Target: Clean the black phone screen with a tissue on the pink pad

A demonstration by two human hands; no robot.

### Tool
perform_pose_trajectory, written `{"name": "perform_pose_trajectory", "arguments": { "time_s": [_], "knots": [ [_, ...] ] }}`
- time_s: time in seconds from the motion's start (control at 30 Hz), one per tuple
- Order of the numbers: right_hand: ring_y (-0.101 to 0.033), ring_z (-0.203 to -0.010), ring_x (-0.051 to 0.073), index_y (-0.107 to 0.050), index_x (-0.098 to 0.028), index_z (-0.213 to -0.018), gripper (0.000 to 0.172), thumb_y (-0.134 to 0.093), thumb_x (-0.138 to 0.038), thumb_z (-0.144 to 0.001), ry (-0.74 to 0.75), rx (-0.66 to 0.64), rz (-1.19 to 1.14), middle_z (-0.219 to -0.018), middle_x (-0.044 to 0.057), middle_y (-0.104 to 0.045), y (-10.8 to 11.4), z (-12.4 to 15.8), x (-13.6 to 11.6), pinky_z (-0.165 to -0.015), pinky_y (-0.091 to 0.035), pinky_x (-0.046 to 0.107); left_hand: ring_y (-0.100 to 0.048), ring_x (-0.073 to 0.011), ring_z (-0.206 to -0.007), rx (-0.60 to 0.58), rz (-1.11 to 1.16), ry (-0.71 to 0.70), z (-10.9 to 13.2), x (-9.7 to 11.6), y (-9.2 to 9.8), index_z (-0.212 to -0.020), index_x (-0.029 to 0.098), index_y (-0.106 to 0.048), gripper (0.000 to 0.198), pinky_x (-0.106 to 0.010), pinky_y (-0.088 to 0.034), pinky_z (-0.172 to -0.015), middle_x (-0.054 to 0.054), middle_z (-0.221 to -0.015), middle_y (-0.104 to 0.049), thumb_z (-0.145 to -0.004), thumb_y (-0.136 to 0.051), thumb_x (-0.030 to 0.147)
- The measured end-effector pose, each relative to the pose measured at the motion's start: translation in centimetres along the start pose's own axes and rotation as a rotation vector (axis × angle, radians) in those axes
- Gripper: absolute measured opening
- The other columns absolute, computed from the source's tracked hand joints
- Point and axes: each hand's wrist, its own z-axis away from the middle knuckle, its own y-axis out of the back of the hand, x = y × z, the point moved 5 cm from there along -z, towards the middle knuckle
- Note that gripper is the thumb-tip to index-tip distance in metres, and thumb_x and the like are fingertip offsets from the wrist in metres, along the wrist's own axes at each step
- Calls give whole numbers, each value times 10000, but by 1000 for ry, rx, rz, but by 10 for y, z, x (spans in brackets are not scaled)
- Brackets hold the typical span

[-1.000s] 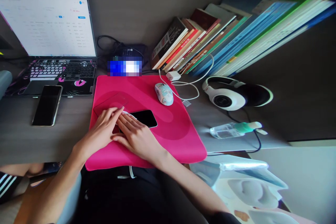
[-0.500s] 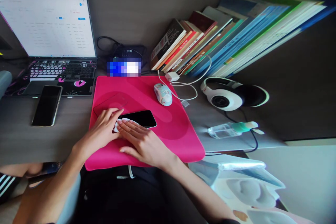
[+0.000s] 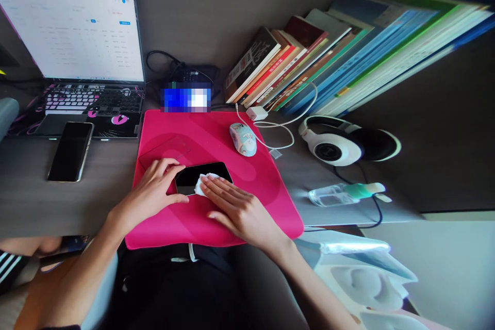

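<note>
A black phone (image 3: 193, 176) lies screen up on a pink mat (image 3: 216, 139) on the desk. My left hand (image 3: 154, 191) grips the phone's left end, thumb and fingers round its edges. My right hand (image 3: 240, 209) presses a small white wipe (image 3: 204, 180) onto the screen with its fingers held flat together. The wipe covers the right half of the screen.
An open laptop (image 3: 73, 46) stands at the back left with a second phone (image 3: 70, 150) in front of it. A patterned mouse (image 3: 243, 139), white cable, headphones (image 3: 340, 144) and a small clear bottle (image 3: 340, 193) lie to the right. Leaning books (image 3: 328, 56) line the back.
My right hand has slid the white wipe from the phone's left end to its right half. My left hand moved from beside the wipe to gripping the phone's left end.
</note>
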Motion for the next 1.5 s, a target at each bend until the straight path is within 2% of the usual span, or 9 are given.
{"name": "perform_pose_trajectory", "arguments": {
  "time_s": [0.27,0.47,0.6,0.7,0.83,0.97,1.07,1.23,1.5],
  "knots": [
    [-413,-1559,267,-183,-284,-1713,703,-535,-310,-1105,-137,14,26,-1670,85,-458,3,13,15,-1261,-457,509,-487,-317,-1422,-14,5,12,0,1,-2,-1551,350,-464,676,-526,-443,-1208,-77,-1521,-497,-953,-759,463],
    [-344,-1592,264,-258,-254,-1705,649,-488,-399,-1116,-256,-15,17,-1691,92,-422,-5,-3,27,-1283,-416,497,-494,-321,-1409,-16,5,20,1,1,-2,-1549,311,-481,688,-510,-441,-1204,-84,-1510,-505,-942,-772,459],
    [-296,-1615,263,-217,-230,-1716,686,-473,-443,-1115,-271,-10,28,-1712,111,-386,-9,-14,31,-1298,-387,505,-492,-318,-1410,-17,-13,10,0,2,-2,-1542,306,-478,667,-503,-437,-1202,-85,-1511,-505,-958,-747,483],
    [-275,-1624,282,-132,-211,-1727,754,-485,-457,-1108,-254,-7,47,-1728,139,-346,-10,-11,28,-1296,-384,535,-505,-315,-1390,-9,-55,-8,0,4,-2,-1536,290,-474,656,-503,-432,-1198,-91,-1511,-507,-973,-715,523],
    [-280,-1619,315,-29,-237,-1731,833,-522,-451,-1094,-240,-26,60,-1747,132,-299,-6,7,15,-1286,-400,563,-515,-318,-1368,-3,-71,-17,1,4,-2,-1527,286,-479,626,-508,-439,-1181,-97,-1501,-517,-996,-664,560],
    [-299,-1610,338,-25,-235,-1732,868,-556,-447,-1079,-232,-50,68,-1749,131,-295,-1,26,-1,-1270,-430,565,-517,-321,-1358,0,-58,-15,1,4,-3,-1518,288,-499,596,-518,-439,-1179,-100,-1495,-524,-1008,-644,559],
    [-308,-1607,340,-36,-228,-1734,864,-559,-439,-1079,-241,-51,67,-1741,143,-315,0,29,-4,-1260,-444,568,-511,-323,-1363,-14,-58,-1,1,4,-3,-1520,285,-501,599,-520,-442,-1181,-101,-1503,-514,-1003,-659,542],
    [-303,-1611,312,-85,-252,-1734,776,-514,-401,-1104,-268,-31,41,-1728,128,-356,-6,13,9,-1270,-428,564,-498,-320,-1380,-22,-56,-2,1,3,-3,-1535,311,-487,615,-522,-448,-1185,-88,-1520,-497,-992,-685,523],
    [-297,-1616,295,-161,-236,-1727,720,-479,-433,-1112,-291,20,-1,-1720,128,-368,-11,-14,26,-1294,-390,557,-516,-326,-1371,8,-98,-39,-1,5,0,-1512,297,-484,628,-525,-448,-1182,-101,-1489,-515,-979,-693,554]
  ]
}}
